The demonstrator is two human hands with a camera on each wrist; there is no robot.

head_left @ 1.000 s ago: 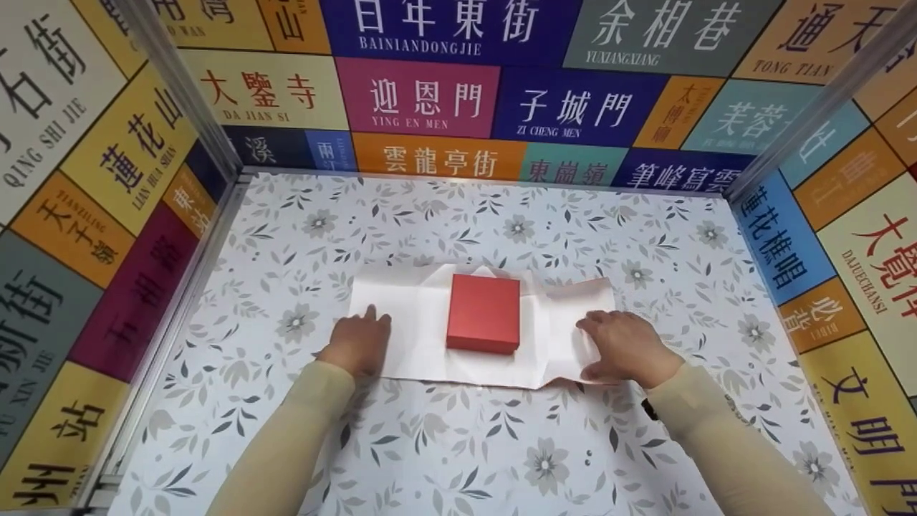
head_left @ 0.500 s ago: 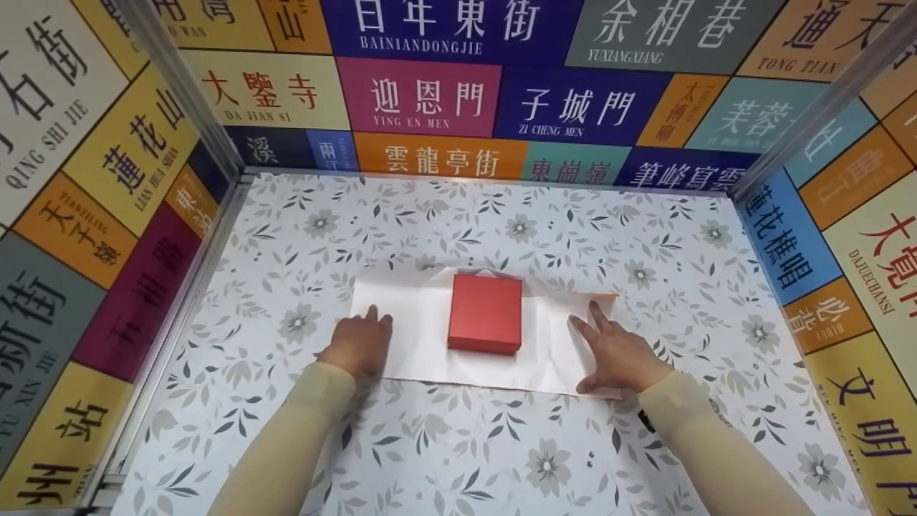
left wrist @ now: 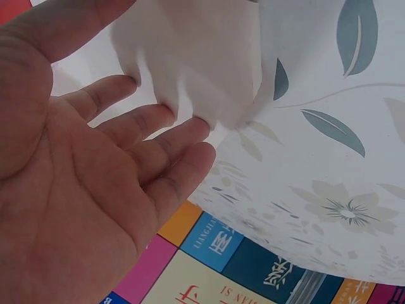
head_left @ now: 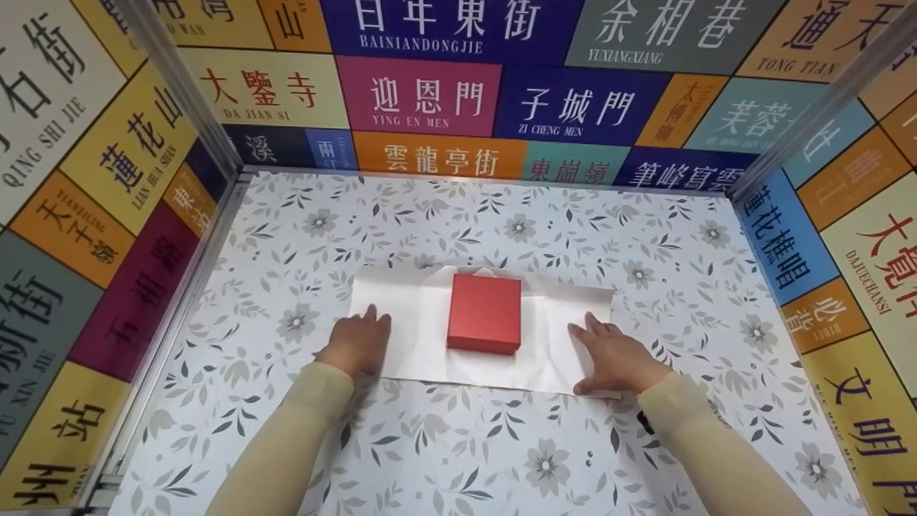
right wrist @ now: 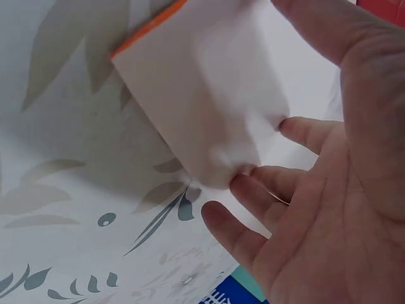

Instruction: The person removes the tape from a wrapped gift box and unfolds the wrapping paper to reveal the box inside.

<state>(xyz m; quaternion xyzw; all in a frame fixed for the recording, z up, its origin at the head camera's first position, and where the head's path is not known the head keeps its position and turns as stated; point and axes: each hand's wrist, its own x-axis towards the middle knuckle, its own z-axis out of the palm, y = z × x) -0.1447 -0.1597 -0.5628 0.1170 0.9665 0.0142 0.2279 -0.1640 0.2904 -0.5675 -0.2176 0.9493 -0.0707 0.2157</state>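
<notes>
A red box sits near the middle of a creased sheet of paper, white side up. My left hand rests on the paper's left end, its fingertips touching the sheet in the left wrist view. On the right end, my right hand has its fingers spread, and its fingertips press the paper. An orange edge shows along the paper in the right wrist view. Neither hand touches the box.
A floral-patterned white cloth covers the table. Colourful panels with printed characters wall in the back and both sides, joined by metal posts at the corners.
My right hand has spread its fingers and shifted slightly left and down. The paper's right end, curled up earlier, now lies flatter. My left hand and the red box have stayed in place.
</notes>
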